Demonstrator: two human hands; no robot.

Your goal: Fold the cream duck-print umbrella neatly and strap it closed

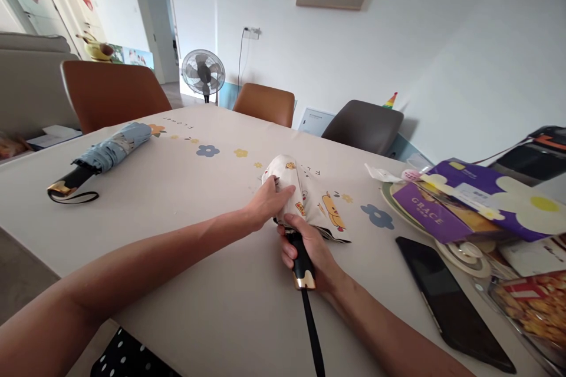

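Note:
A white folding umbrella [283,171] with yellow cartoon prints lies collapsed over the table, pointing away from me. My right hand [312,250] is wrapped round its black and gold handle at the canopy's lower end, and a black wrist strap hangs toward me. Closed on the canopy's left side is my left hand [270,197], its thumb pressing the cloth. One loose fold of canopy spreads out to the right. Farther left on the table rests a rolled light blue umbrella [117,144] with a black and gold handle, apart from both hands.
The table has a pale flower-printed cover [212,218]. At the right lie a black smartphone [451,300], purple packages [431,212] and a clear food container [530,306]. Brown chairs [265,105] and a dark chair [367,126] stand along the far side, with a fan [203,72] behind.

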